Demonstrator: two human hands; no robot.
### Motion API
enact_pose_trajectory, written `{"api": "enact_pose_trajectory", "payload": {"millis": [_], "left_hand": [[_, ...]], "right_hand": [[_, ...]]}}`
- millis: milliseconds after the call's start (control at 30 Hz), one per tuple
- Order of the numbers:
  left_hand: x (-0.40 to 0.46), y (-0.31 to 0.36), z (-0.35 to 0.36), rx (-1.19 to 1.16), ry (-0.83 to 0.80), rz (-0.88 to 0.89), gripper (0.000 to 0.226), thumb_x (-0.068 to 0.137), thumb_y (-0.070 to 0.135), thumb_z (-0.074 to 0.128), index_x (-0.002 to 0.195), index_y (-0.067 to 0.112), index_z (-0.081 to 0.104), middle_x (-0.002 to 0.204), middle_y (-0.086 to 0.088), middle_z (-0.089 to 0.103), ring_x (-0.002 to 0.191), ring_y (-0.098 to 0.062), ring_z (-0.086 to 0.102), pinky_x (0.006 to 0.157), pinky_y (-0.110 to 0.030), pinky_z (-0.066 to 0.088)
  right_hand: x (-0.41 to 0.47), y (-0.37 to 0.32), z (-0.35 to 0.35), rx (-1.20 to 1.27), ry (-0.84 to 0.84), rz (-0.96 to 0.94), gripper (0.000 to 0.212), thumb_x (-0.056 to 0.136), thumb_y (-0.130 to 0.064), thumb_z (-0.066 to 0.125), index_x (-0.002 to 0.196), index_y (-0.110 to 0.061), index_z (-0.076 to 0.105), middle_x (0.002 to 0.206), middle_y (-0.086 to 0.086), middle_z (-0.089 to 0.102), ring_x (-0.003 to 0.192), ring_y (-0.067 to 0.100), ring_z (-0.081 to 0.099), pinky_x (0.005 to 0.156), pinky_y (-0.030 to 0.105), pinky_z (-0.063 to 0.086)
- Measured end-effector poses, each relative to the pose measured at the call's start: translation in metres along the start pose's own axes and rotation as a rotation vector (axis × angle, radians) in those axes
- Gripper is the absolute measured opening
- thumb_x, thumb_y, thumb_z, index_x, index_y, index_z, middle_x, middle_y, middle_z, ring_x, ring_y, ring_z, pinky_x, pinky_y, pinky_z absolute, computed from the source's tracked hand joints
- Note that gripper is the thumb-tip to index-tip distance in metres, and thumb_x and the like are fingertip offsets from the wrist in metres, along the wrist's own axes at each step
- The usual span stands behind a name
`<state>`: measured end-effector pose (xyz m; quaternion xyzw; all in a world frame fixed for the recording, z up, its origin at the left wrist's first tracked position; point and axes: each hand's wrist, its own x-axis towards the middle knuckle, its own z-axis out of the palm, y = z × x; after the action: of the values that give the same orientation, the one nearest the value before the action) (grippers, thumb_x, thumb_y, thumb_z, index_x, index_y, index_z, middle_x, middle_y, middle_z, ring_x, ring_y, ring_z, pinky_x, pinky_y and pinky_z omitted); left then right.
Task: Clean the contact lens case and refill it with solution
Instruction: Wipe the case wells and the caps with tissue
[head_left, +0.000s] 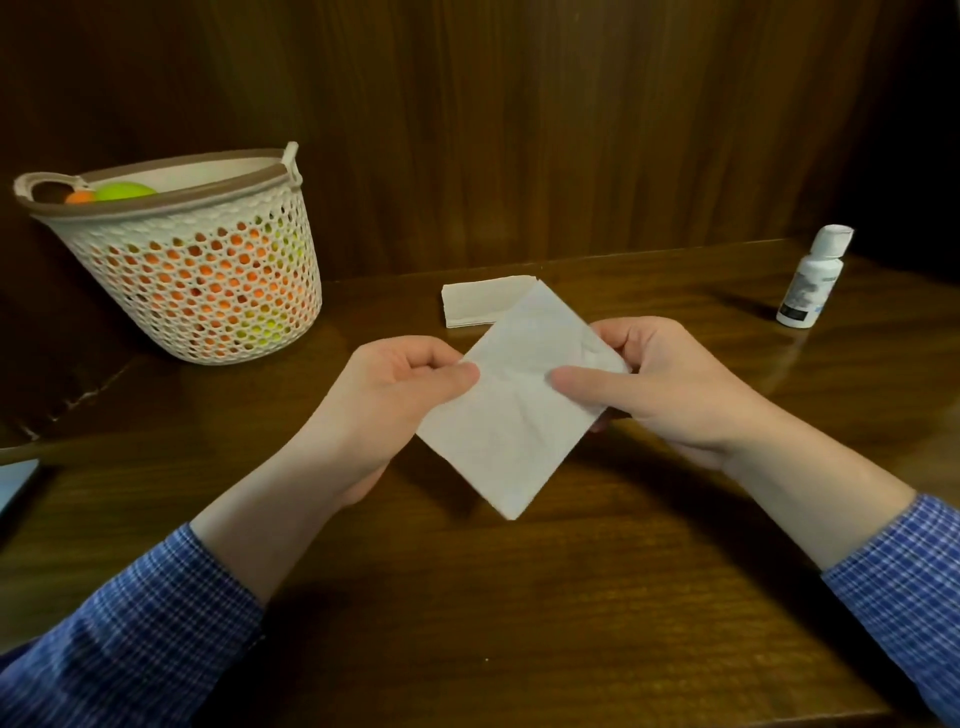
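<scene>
Both forearms reach in over the table (519, 597). Left hand (395, 400) pinches the tissue (511, 410) at its left corner, right hand (660, 384) pinches the right side, tissue held above the table. Behind: folded tissues (478, 306); bottle (813, 278) upright far right. Lens case not visible.

Two hands hold a white tissue above a dark wooden counter.

The left hand (410, 384) pinches the tissue (514, 410) at its left corner, the right hand (660, 384) grips its right side with the thumb laid across the top — the sheet hangs as a diamond, one corner pointing down. Behind it a folded stack of tissues (475, 304) lies on the counter (571, 597). A white solution bottle (813, 280) stands upright far right, well apart. Far left sits a perforated white basket (192, 270) with orange and green balls inside. Blue checked sleeves cover both forearms.
</scene>
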<state>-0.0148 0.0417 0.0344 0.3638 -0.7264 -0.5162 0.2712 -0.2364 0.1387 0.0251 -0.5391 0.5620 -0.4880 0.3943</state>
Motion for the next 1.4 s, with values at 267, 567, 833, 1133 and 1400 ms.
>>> {"api": "enact_pose_trajectory", "payload": {"millis": [267,567,833,1133,1400], "left_hand": [[-0.009,0.000,0.017,-0.191,-0.163,-0.012,0.022,0.097,0.024,0.062,0.116,0.033,0.068,0.118,0.012,0.077,0.110,-0.010,0.073,0.092,-0.038,0.062],[-0.009,0.002,0.011,-0.296,-0.022,0.015,0.044,0.084,0.035,0.065,0.127,0.034,0.060,0.125,0.012,0.072,0.118,-0.019,0.069,0.102,-0.065,0.051],[-0.007,-0.003,-0.008,-0.482,-0.331,0.134,0.028,0.095,0.008,0.052,0.094,0.020,0.078,0.096,-0.005,0.071,0.074,-0.017,0.061,0.057,-0.021,0.051],[-0.005,-0.008,-0.002,-0.015,-0.046,0.258,0.006,0.079,0.025,0.084,0.078,0.025,0.078,0.086,0.002,0.075,0.083,-0.017,0.071,0.072,-0.029,0.060],[-0.007,-0.009,0.013,-0.112,-0.101,0.088,0.044,0.085,0.027,0.072,0.127,0.026,0.059,0.111,0.003,0.078,0.099,-0.018,0.076,0.083,-0.038,0.062]], "right_hand": [[0.000,-0.002,0.011,0.206,-0.055,0.076,0.014,0.087,-0.027,0.076,0.101,-0.026,0.079,0.107,-0.006,0.080,0.101,0.012,0.076,0.070,0.022,0.061],[-0.004,-0.005,0.008,0.425,-0.093,0.047,0.024,0.094,-0.021,0.065,0.112,-0.024,0.080,0.122,0.001,0.076,0.109,0.023,0.075,0.071,0.032,0.064],[-0.004,-0.005,0.005,0.597,-0.191,-0.026,0.017,0.082,-0.012,0.065,0.086,-0.012,0.082,0.091,0.008,0.077,0.079,0.016,0.075,0.055,0.022,0.057],[-0.003,0.004,0.011,-0.174,0.171,-0.166,0.004,0.087,-0.030,0.079,0.090,-0.030,0.076,0.086,0.006,0.071,0.075,0.022,0.062,0.065,0.026,0.050],[-0.003,0.005,0.009,0.088,0.056,-0.050,0.016,0.086,-0.013,0.079,0.099,-0.017,0.071,0.087,-0.016,0.074,0.088,0.001,0.073,0.054,0.014,0.053]]}}
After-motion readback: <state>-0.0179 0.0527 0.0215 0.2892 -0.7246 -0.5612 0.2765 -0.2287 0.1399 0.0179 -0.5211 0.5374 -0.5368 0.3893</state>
